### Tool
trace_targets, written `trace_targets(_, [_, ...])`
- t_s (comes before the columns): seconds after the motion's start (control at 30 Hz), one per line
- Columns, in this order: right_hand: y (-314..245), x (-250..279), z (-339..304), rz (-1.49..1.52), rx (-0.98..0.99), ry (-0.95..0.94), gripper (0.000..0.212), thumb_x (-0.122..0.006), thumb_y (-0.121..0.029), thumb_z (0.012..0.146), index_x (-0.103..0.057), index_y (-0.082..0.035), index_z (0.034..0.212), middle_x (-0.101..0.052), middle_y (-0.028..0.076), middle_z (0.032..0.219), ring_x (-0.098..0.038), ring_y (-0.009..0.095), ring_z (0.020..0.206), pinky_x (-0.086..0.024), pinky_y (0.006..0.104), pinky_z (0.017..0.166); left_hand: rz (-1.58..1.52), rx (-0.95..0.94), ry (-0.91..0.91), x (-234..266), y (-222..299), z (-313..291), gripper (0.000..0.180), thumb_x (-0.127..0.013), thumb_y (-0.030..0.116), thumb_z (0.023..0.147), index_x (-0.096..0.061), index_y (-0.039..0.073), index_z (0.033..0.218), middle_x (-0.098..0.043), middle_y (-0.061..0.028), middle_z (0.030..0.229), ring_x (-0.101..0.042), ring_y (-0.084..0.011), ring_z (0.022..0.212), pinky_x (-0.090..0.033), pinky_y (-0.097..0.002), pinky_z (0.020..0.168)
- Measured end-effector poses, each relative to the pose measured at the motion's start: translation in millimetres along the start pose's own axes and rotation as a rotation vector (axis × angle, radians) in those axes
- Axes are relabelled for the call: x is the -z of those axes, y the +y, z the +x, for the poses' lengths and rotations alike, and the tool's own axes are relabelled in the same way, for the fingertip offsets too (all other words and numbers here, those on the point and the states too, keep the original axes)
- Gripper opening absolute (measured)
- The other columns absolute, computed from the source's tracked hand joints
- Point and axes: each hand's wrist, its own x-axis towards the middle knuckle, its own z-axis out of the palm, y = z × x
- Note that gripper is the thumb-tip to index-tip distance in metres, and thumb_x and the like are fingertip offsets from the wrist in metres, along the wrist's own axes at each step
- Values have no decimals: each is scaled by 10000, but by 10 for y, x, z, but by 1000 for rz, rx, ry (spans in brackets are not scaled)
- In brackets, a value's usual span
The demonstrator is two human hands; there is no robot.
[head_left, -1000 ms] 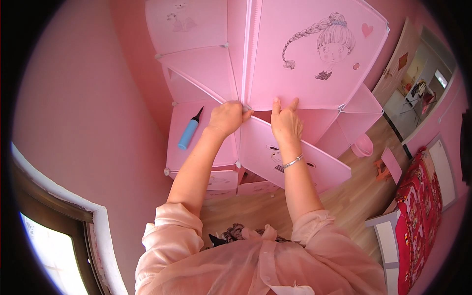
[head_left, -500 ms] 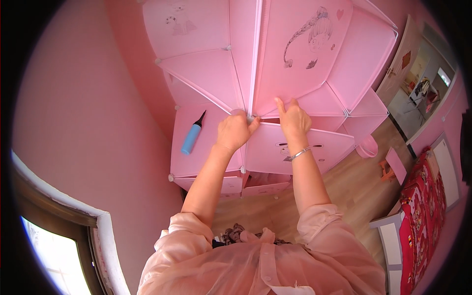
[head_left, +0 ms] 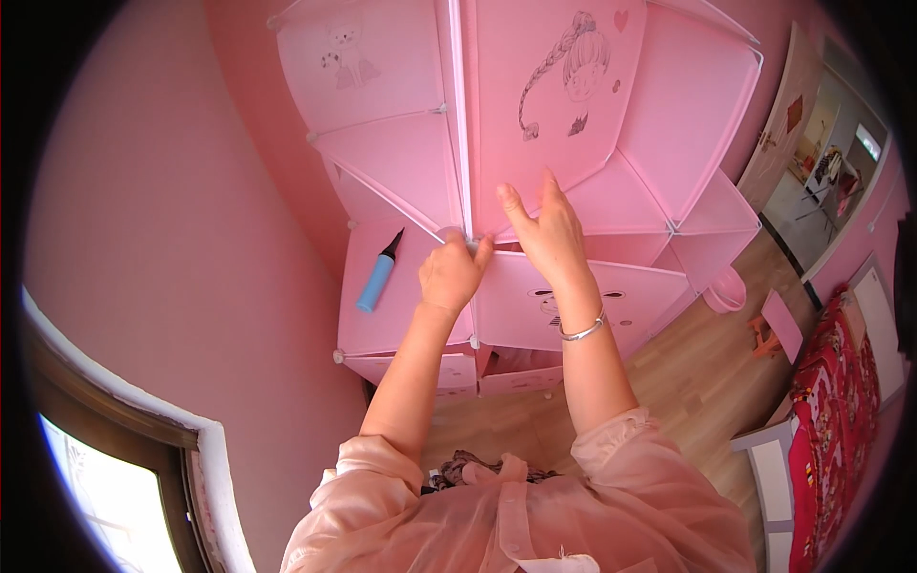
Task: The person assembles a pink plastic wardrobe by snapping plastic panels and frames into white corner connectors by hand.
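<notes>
A pink plastic-panel cabinet with white edges and joints fills the view ahead. My left hand (head_left: 451, 274) is closed at the corner where the panels meet, its thumb and fingers around the white corner connector (head_left: 472, 245), which they partly cover. My right hand (head_left: 549, 234) is open, thumb and fingers apart, in front of the lower part of an upright pink panel (head_left: 516, 67) with a drawn braided figure. Whether its fingertips touch that panel I cannot tell. Below the hands, another pink panel (head_left: 630, 286) with an animal drawing stands slightly away from the cabinet, leaving a dark gap.
On the cabinet's lower top lies a blue hand pump (head_left: 374, 285) with a black nozzle. A window (head_left: 110, 487) is at lower left. To the right are a pink basket (head_left: 726, 289), a bed with a red cover (head_left: 836, 411) and an open door (head_left: 772, 138).
My right hand has opened wider and moved up and left from the panel's lower edge. The upright panel appears farther left. My left hand stays at the corner.
</notes>
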Motion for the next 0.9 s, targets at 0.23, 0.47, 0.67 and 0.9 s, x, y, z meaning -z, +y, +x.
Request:
trace_targets(0.23, [-680, -294, 280, 26, 120, 67, 951, -599, -432, 724, 36, -60, 1327, -144, 431, 1210, -282, 527, 1105, -381, 491, 840, -90, -94, 44, -81, -59, 80, 396, -470, 376, 804, -467, -15, 862, -590, -238, 763, -567, -403, 764, -431, -473, 683])
trace_targets(0.47, [-593, -457, 385, -14, 163, 180, 631, -443, -183, 839, -53, -119, 1331, -355, 220, 1251, -467, 388, 1036, -439, 419, 803, -81, -47, 63, -79, 43, -59, 389, -456, 358, 810, -448, -28, 864, -583, -253, 752, -563, -412, 753, -431, -476, 676])
trace_targets(0.67, [-649, -421, 379, 105, 223, 60, 616, -449, -153, 832, -84, -132, 1328, -350, 211, 1255, -457, 390, 1040, -439, 446, 789, -145, -95, 77, -18, -21, -56, 420, -441, 393, 816, -469, -25, 804, -581, -247, 726, -563, -407, 734, -433, -470, 662])
trace_targets(0.9, [-614, -357, 496, 155, 192, -104, 603, -454, -117, 802, -150, -144, 1322, -534, 236, 1011, -561, 376, 849, -455, 417, 730, -137, -83, 48, -55, -15, 20, 402, -447, 383, 799, -477, -16, 843, -585, -245, 749, -566, -401, 749, -433, -469, 680])
